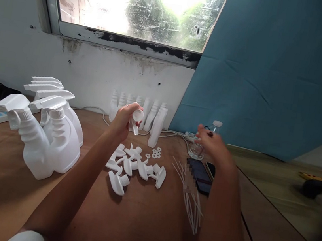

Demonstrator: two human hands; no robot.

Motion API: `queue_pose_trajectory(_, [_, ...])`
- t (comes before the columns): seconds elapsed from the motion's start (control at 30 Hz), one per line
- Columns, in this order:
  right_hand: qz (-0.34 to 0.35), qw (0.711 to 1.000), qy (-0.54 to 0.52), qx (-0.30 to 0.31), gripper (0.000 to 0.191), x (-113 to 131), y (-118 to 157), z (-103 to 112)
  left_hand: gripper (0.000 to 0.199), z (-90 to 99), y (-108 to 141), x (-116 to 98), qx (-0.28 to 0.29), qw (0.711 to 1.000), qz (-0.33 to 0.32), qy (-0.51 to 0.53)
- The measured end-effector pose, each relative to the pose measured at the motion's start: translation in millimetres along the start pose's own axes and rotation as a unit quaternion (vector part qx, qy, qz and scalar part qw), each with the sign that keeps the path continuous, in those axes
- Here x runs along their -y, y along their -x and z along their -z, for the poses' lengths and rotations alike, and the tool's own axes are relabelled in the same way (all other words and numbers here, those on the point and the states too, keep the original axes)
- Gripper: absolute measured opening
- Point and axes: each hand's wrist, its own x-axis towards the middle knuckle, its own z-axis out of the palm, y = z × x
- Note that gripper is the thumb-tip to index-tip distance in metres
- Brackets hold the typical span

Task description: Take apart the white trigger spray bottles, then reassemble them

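Observation:
My left hand (124,117) is closed around a white spray trigger head (137,115), whose round collar faces me. Below it on the table lie several loose white trigger heads (144,170), with a few small white ring washers (156,152) behind them. My right hand (210,141) is raised at the right, in front of a clear plastic bottle (197,151). Its fingers are blurred and partly hidden, so I cannot make out anything in them. Thin white dip tubes (192,214) are spread on the table to the left of my right forearm.
Several white spray bottles with trigger heads (53,141) stand at the left. White bottles without heads (157,128) line the wall under the window. A dark phone (199,176) lies beside the tubes. A cable (174,133) runs along the wall; a blue sheet (260,70) hangs at the right.

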Motion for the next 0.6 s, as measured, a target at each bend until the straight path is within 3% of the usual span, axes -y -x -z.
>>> queue_pose_trajectory(0.07, [0.021,0.993,-0.117,-0.007,0.047,30,18,6,0.015,-0.5,0,3,-0.001,1.000,0.003,0.001])
queue_pose_trajectory(0.2, [0.134,0.962,-0.231,0.049,0.069,85,70,6,0.015,-0.6,0,9,-0.003,1.000,0.025,0.012])
queue_pose_trajectory(0.27, [0.193,0.942,-0.265,0.070,0.063,101,90,-1,0.014,-1.1,0,11,-0.017,0.999,0.031,0.021])
queue_pose_trajectory(0.4, [0.256,0.934,-0.235,0.088,0.033,110,104,-20,0.014,-3.6,2,14,-0.037,0.999,0.012,0.036])
queue_pose_trajectory(0.6, [0.257,0.943,-0.199,0.075,0.033,108,103,-35,0.016,-8.7,9,15,-0.070,0.995,-0.053,0.036])
